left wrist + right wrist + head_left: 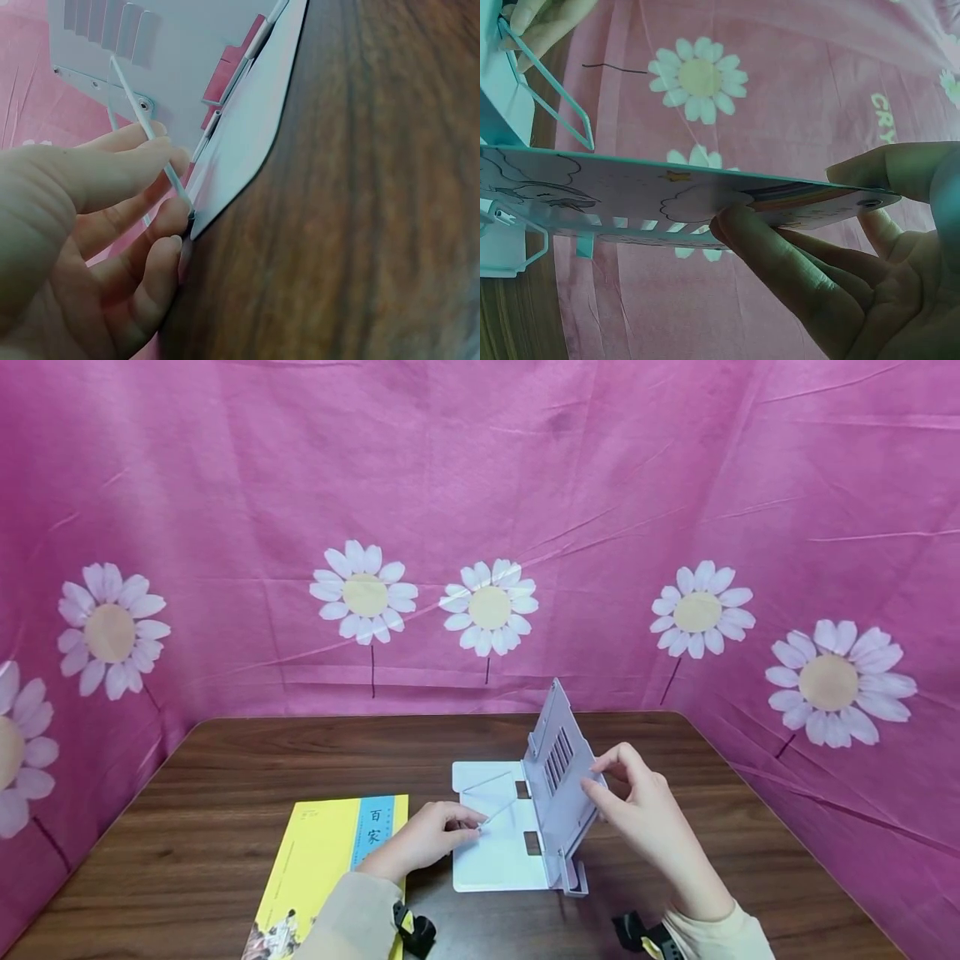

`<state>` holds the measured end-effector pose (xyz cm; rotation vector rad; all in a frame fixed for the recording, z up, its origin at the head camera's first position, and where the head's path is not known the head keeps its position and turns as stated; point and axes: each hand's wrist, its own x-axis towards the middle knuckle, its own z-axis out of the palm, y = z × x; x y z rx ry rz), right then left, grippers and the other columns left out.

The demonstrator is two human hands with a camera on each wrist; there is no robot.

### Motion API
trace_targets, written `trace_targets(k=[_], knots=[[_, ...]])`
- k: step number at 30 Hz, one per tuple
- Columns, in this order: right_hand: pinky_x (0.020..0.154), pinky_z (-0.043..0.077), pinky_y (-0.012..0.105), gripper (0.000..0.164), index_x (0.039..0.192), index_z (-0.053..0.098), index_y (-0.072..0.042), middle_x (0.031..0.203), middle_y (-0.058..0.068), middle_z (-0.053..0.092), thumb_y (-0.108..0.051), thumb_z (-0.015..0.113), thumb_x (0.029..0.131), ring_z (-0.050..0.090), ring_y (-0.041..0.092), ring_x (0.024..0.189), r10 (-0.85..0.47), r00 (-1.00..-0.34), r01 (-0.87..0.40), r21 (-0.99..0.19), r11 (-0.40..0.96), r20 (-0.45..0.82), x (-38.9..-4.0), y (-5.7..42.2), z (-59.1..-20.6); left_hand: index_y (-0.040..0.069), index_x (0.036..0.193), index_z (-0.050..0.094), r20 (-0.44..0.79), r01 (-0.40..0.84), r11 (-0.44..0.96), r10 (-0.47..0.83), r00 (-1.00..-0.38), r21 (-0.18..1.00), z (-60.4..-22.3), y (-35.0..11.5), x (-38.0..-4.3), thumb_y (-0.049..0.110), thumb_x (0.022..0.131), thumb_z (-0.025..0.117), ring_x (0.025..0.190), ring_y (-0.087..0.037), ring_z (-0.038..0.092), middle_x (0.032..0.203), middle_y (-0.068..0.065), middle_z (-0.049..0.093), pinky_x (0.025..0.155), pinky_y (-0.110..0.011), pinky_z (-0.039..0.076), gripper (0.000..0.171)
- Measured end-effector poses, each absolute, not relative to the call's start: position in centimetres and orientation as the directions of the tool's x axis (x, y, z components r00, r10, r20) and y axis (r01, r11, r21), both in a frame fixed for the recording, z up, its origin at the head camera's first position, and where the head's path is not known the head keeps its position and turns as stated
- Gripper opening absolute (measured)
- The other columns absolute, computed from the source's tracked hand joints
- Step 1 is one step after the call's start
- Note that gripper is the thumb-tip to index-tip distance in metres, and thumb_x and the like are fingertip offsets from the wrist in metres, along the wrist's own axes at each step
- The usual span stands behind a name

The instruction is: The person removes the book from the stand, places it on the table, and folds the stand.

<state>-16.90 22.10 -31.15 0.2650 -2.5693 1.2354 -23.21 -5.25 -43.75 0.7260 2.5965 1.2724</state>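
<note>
A white folding book stand (555,802) stands on the table with its slotted panel (581,768) raised and its base plate (498,864) flat to the left. Between thumb and fingers my left hand (427,842) pinches the thin wire prop (139,105) over the base plate. My right hand (641,806) grips the panel's right edge, thumb on one face and fingers on the other. Seen from the right wrist, the panel bears a printed cloud and rainbow (802,193). That view also shows a small wire clip (534,259) at the stand's lower edge.
A yellow book (315,860) with a blue title strip lies left of the stand, partly under the left forearm. The dark wooden table (420,743) is backed by a pink cloth (570,468) printed with white daisies. Both wrists wear black straps (415,931).
</note>
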Motion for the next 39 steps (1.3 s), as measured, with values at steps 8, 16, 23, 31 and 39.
trace_targets(k=[8,16,23,31,39], knots=[[0.055,0.051,0.027,0.017,0.101,0.055,-0.009,0.110,0.018,0.070,-0.012,0.068,0.090,0.062,0.009,0.054,-0.045,-0.953,-0.263,-0.744,0.614,0.299,-16.87,22.13,-31.01,0.014,0.118,0.074,0.040,0.383,0.568,0.524,-0.851,0.729,-43.65,-5.33,-22.97,0.020,0.095,0.067,0.077,-0.005,0.048,0.102,0.005,0.070,0.067,-0.022,0.041,0.025],[0.056,0.054,0.027,0.018,0.099,0.054,-0.008,0.106,0.019,0.071,-0.008,0.068,0.089,0.064,0.009,0.062,-0.050,-0.948,-0.279,-0.746,0.605,0.314,-16.92,22.10,-31.11,0.018,0.121,0.072,0.005,0.394,0.610,0.539,-0.842,0.688,-43.43,-5.31,-22.49,0.027,0.093,0.069,0.082,-0.004,0.049,0.105,0.005,0.063,0.071,-0.023,0.042,0.030],[0.057,0.054,0.026,0.017,0.098,0.054,-0.007,0.104,0.018,0.071,-0.007,0.068,0.088,0.063,0.005,0.064,-0.053,-0.943,-0.291,-0.737,0.610,0.329,-16.84,22.00,-31.05,0.017,0.121,0.073,-0.010,0.415,0.621,0.562,-0.827,0.665,-43.18,-5.32,-22.28,0.032,0.092,0.070,0.082,-0.002,0.047,0.100,0.007,0.057,0.069,-0.020,0.040,0.033],[0.058,0.052,0.025,0.018,0.098,0.053,-0.008,0.101,0.016,0.072,-0.008,0.068,0.088,0.063,0.006,0.068,-0.062,-0.937,-0.306,-0.723,0.619,0.344,-16.86,22.01,-31.16,0.016,0.120,0.073,-0.012,0.391,0.596,0.559,-0.829,0.701,-43.10,-5.30,-22.32,0.032,0.092,0.069,0.084,-0.003,0.048,0.102,0.006,0.059,0.070,-0.022,0.041,0.032],[0.056,0.044,0.023,0.018,0.100,0.054,-0.010,0.093,0.009,0.071,-0.011,0.069,0.090,0.055,0.005,0.064,-0.087,-0.920,-0.346,-0.691,0.634,0.382,-16.62,21.73,-31.30,0.013,0.121,0.072,-0.006,0.269,0.493,0.486,-0.874,0.828,-43.44,-5.59,-23.08,0.028,0.097,0.064,0.070,-0.011,0.051,0.090,0.001,0.060,0.059,-0.023,0.046,0.030]])
